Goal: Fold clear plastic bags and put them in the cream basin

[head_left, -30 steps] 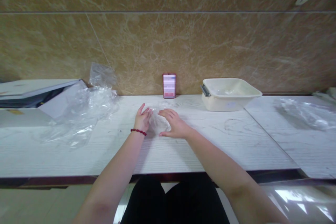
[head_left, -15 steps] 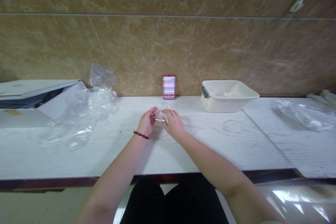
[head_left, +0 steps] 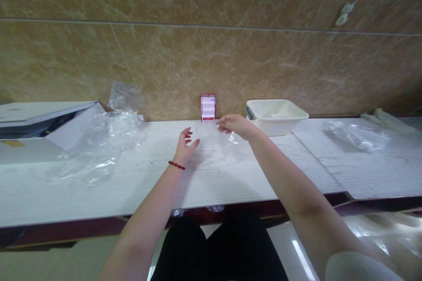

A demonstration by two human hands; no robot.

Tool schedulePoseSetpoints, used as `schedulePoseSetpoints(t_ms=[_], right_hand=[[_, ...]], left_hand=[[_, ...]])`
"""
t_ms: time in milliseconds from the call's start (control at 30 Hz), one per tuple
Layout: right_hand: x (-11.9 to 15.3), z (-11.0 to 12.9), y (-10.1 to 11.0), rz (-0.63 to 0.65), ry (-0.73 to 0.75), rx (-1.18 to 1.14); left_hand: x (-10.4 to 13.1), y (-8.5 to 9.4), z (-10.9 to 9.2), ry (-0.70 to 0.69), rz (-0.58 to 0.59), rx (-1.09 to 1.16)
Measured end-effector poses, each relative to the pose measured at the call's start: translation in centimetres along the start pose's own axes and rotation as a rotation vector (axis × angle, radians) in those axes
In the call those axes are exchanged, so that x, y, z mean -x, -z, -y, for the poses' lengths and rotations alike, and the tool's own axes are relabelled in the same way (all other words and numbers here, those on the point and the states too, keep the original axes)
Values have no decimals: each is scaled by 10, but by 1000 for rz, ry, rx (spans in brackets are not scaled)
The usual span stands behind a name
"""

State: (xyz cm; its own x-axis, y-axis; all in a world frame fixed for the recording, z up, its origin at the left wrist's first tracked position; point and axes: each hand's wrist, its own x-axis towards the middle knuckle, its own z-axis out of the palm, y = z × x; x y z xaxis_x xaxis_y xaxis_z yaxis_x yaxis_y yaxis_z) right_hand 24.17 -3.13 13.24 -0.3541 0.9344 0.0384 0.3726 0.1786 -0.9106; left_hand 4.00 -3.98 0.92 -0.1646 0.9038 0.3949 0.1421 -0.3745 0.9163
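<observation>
My right hand (head_left: 234,125) pinches a small clear plastic bag (head_left: 228,144), which hangs below the fingers over the white table. To its left, my left hand (head_left: 186,145) is open, with fingers spread and nothing in them; a dark red bead bracelet (head_left: 177,165) circles that wrist. Between the hands, some faint clear plastic seems to lie on the table, its edges hard to make out. Just behind them a phone (head_left: 208,107) leans upright against the wall.
A cream plastic bin (head_left: 276,128) with clear plastic inside stands right of my right hand. Crumpled clear plastic (head_left: 127,129) lies at left beside a white box (head_left: 33,151). More clear plastic bags (head_left: 358,136) lie at far right. The table (head_left: 211,184) ends close to my lap.
My hands have moved apart. The left has let go of the clear plastic and opened, while the right has carried the bag to the right and slightly up. The view has shifted a little.
</observation>
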Motion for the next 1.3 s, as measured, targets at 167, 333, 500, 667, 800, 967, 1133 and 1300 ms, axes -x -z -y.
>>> schedulePoseSetpoints(t_ms=[167,333,500,667,800,967,1133,1300], right_hand=[[17,30,29,278,-45,-121],[18,36,50,225,-45,-22],[11,29,69,60,16,174],[11,19,70,-41,102,249],[20,18,61,-76,165,303],[34,20,50,-104,167,421],[41,22,48,-103,178,516],[46,27,45,8,201,531]], left_hand=[[1,0,-21,-10,146,-58],[-3,6,-55,-13,262,89],[-10,22,-75,127,289,274],[-13,30,-87,152,261,273],[-11,33,-98,74,159,89],[-8,42,-119,-74,92,-172],[-8,50,-145,-148,128,-447],[-13,49,-168,-186,250,-526]])
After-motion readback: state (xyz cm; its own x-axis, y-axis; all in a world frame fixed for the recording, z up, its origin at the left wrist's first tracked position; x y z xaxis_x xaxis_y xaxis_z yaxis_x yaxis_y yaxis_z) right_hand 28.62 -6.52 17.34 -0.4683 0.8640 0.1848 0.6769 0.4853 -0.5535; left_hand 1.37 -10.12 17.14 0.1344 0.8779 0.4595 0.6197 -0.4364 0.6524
